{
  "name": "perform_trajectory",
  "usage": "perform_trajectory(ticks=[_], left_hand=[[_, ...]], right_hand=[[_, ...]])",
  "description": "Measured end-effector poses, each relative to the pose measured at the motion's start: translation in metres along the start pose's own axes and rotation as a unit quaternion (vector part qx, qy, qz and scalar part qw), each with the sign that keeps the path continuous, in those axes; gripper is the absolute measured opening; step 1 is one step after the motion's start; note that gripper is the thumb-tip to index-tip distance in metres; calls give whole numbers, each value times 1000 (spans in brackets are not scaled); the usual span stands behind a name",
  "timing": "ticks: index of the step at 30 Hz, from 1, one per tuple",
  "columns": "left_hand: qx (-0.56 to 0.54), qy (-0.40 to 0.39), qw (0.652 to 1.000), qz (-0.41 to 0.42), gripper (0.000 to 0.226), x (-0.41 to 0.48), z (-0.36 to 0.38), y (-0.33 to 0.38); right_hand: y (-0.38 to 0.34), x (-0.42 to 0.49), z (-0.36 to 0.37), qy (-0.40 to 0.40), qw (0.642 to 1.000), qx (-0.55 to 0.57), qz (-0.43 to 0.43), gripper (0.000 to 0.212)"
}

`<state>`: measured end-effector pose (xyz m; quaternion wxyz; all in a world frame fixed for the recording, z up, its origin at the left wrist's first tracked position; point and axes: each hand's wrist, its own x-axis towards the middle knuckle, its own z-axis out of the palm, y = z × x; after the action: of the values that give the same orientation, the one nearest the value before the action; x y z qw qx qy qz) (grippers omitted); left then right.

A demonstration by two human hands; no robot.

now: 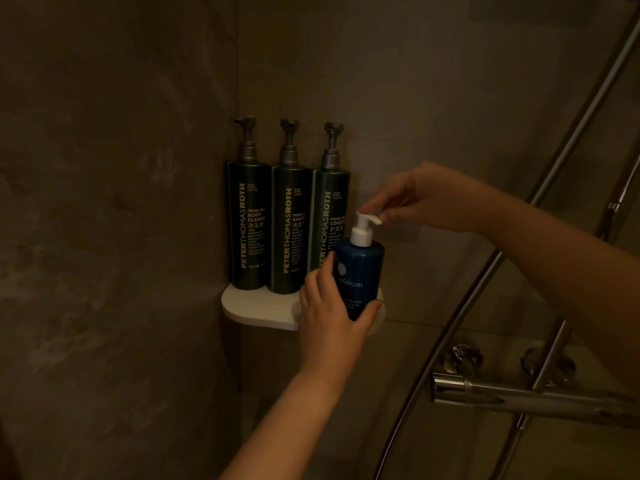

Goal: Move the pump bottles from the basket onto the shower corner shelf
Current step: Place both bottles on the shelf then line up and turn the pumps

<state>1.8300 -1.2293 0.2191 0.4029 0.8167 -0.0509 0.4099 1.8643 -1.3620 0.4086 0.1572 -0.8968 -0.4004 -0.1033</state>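
The blue bottle (360,271) stands upright on the white corner shelf (256,306), its long axis vertical, at the shelf's right front edge, just in front of the rightmost of three tall dark bottles (291,223). Its white pump (365,225) tops the neck, and the spout points right and a little down, away from the corner. The pale lettering on its body faces the camera.

The left hand (332,313) wraps the lower half of the blue bottle: the thumb lies along its left side and the fingers (372,308) curl round the right side near the base, closed snugly on it. The right hand (426,199) comes in from the right above the pump, its thumb and forefinger narrowed to a pinch on the spout, the other fingers loosely folded behind.

The three dark bottles stand upright in a row against the wall at the back of the shelf, touching side by side, labels forward. Right of the shelf and lower, a chrome shower mixer (519,393) is fixed to the wall, and a hose (485,282) runs slantwise past it.
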Motion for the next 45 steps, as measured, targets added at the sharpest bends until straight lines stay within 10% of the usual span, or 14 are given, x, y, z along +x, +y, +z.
perform_trajectory(ticks=[21, 28, 45], left_hand=[[1, -34, 999, 6, 101, -1, -6, -10], [22, -30, 996, 75, 65, -14, -18, -29], [31, -48, 996, 62, 71, 2, -5, -24]], right_hand=[[19, -30, 80, 148, 981, 98, 75, 40], [21, -35, 110, 225, 962, 138, 74, 45], [40, -26, 116, 233, 945, 209, 99, 51]])
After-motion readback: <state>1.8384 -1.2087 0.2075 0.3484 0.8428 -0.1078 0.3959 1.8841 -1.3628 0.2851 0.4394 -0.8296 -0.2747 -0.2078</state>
